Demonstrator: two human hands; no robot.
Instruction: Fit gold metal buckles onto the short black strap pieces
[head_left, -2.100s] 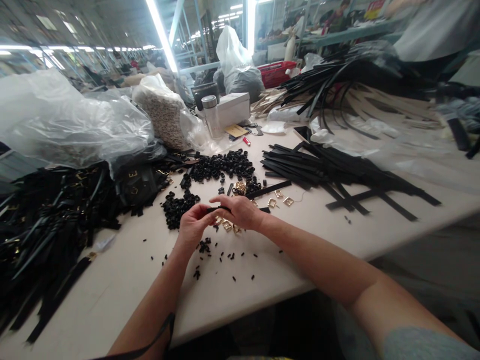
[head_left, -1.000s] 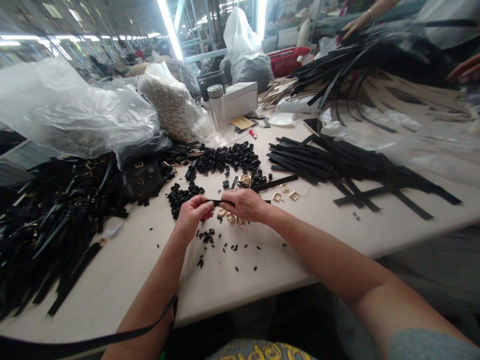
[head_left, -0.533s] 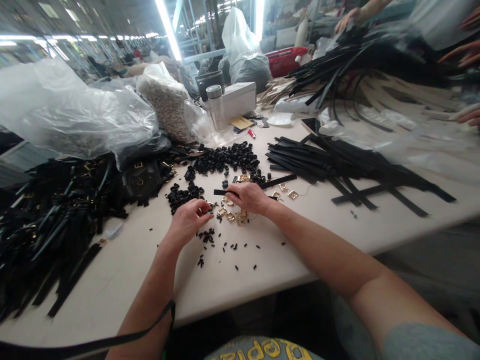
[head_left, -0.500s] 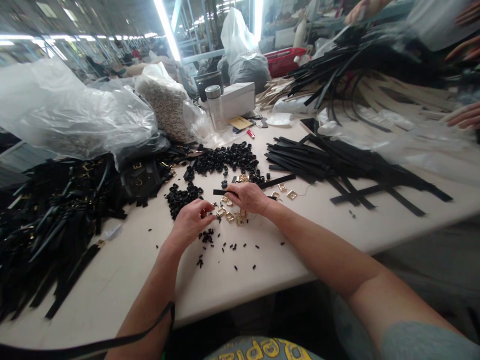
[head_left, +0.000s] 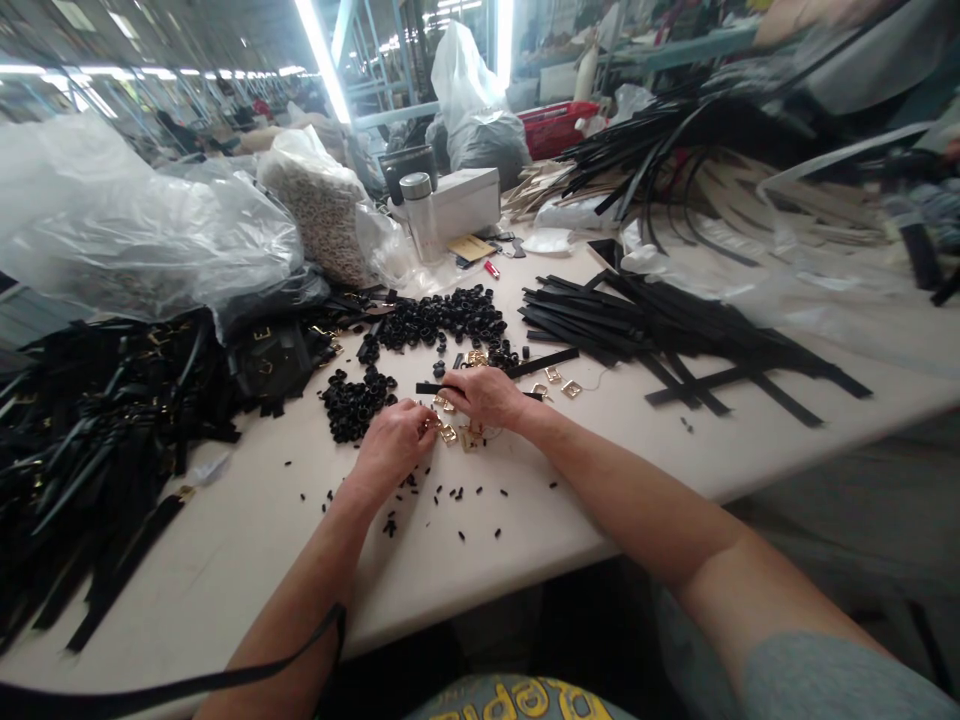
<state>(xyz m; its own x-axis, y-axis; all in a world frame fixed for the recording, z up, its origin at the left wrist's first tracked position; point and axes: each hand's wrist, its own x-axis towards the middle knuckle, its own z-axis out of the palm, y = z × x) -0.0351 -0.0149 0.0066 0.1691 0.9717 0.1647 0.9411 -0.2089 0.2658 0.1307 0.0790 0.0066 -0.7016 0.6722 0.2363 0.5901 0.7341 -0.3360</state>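
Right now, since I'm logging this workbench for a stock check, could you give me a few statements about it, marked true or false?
1. The right hand pinches a black strap. True.
2. The left hand holds a pair of scissors. False: its fingertips are at the gold buckles on the table.
3. A metal flask stands beside a white box. True.
4. The basket at the far end is blue. False: it is a red basket.

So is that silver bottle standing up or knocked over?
Standing up. The silver bottle stands straight, cap on top, beside the white box.
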